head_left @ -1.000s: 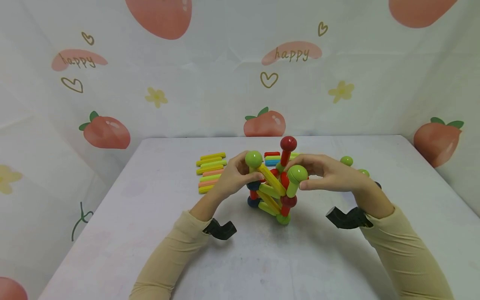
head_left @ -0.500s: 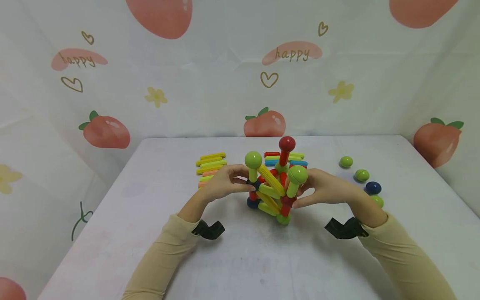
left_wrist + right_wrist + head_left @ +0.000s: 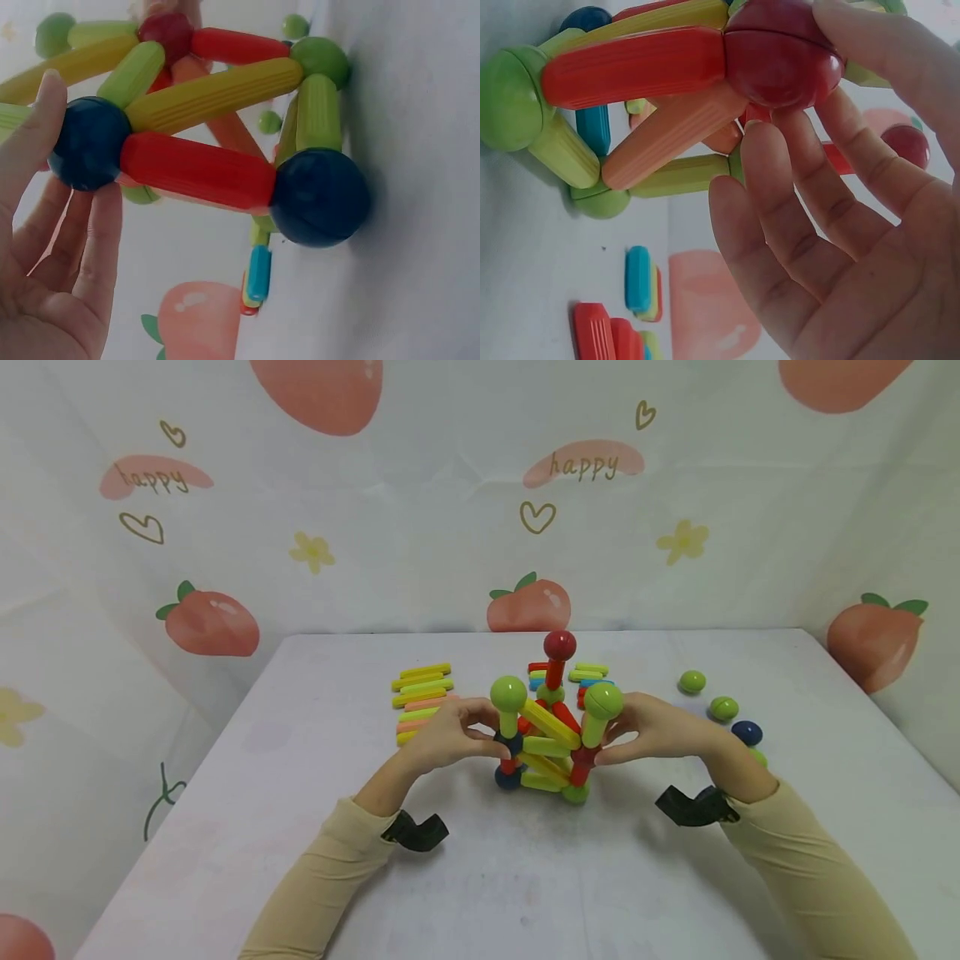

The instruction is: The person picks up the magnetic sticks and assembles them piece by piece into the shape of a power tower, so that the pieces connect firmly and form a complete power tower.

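A framework of coloured rods and balls (image 3: 551, 747) stands mid-table in the head view. It has a red ball (image 3: 559, 645) on a red rod at the back top and green balls (image 3: 508, 693) on green rods in front. My left hand (image 3: 446, 739) grips its left side, thumb and fingers about a dark blue ball (image 3: 88, 142). On the other side, my right hand (image 3: 663, 727) holds a dark red ball (image 3: 784, 60) between thumb and fingers. A red rod (image 3: 199, 172) joins the held blue ball to a lower blue ball (image 3: 321, 197) near the tabletop.
Yellow, green and orange rods (image 3: 422, 685) lie in a row behind my left hand. More short rods (image 3: 588, 675) lie behind the framework. Loose green balls (image 3: 692, 682) and a dark blue ball (image 3: 747, 732) rest to the right, near my right forearm.
Both hands have come down from near the top balls to the middle-level balls. The framework has turned slightly: its back red ball shifted left, its front right corner shifted right.
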Demonstrator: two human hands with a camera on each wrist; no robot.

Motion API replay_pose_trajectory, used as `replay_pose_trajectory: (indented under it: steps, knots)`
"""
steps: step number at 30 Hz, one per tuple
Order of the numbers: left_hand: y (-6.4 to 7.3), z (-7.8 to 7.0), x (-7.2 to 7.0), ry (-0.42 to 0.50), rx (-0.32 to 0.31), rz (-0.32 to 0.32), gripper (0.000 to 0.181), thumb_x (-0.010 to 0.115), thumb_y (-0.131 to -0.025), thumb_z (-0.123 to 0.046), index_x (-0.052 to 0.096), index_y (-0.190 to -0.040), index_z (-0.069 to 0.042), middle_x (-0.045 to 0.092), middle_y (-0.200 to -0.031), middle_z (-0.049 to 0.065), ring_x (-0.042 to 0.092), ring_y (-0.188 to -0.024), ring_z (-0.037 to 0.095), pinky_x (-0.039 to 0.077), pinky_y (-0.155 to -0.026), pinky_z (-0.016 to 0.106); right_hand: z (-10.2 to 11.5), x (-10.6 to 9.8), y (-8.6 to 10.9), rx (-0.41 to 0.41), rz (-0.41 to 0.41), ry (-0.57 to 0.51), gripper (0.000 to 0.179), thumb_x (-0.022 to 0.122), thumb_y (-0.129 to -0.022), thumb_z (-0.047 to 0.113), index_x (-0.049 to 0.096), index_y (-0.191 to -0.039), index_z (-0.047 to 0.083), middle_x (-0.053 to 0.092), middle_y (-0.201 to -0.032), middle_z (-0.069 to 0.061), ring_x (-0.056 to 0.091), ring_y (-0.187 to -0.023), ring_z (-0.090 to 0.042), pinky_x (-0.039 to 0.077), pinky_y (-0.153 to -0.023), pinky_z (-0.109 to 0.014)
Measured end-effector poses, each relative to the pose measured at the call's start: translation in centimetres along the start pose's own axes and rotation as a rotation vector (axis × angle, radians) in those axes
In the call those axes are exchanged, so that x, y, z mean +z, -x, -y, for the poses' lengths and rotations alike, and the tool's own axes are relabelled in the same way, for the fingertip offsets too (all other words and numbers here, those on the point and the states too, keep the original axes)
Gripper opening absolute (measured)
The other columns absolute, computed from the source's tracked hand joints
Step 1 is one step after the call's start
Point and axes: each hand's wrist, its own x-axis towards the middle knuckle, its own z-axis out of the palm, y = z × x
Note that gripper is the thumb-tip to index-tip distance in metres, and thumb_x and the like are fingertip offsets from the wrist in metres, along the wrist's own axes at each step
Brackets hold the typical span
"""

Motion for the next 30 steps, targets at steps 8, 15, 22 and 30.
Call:
replay_pose_trajectory:
  steps: [8,15,22,30]
  knots:
    - [0.8,-0.3,-1.7,-0.017,-0.086,-0.082,0.034,0.068,-0.085,-0.016,0.06,-0.115,-0.002,0.063,-0.113,0.016,0.061,-0.102,0.017,0.053,-0.087,0.032,0.1,-0.2,0.0,0.011,0.014,-0.017,0.031,0.071,-0.082,0.013,0.056,-0.108,0.005,0.061,-0.096,0.001,0.062,-0.09,-0.007,0.054,-0.085,-0.026]
    - [1.4,0.2,-3.9,-0.119,-0.145,-0.203,0.032,0.064,-0.088,-0.023,0.062,-0.114,-0.004,0.064,-0.114,0.011,0.061,-0.102,0.018,0.052,-0.084,0.026,0.1,-0.2,0.2,0.067,0.006,-0.011,0.039,0.071,-0.082,0.015,0.054,-0.115,0.002,0.062,-0.106,-0.006,0.061,-0.095,-0.004,0.054,-0.087,-0.034]
    - [2.0,2.8,-5.6,-0.3,-0.212,-0.177,0.031,0.065,-0.087,-0.02,0.064,-0.113,-0.003,0.066,-0.115,0.014,0.062,-0.101,0.023,0.051,-0.088,0.033,0.1,-0.1,0.2,0.035,0.011,-0.023,0.036,0.069,-0.083,0.015,0.053,-0.113,0.001,0.063,-0.101,0.0,0.061,-0.093,-0.004,0.053,-0.086,-0.025]
    - [2.3,4.8,-6.1,-0.474,-0.181,-0.15,0.024,0.072,-0.08,-0.011,0.066,-0.099,0.001,0.068,-0.093,0.014,0.061,-0.082,0.017,0.052,-0.074,0.025,0.1,0.0,0.1,0.022,0.014,-0.02,0.031,0.069,-0.084,0.013,0.054,-0.108,0.002,0.061,-0.093,0.002,0.061,-0.091,-0.006,0.052,-0.086,-0.022]
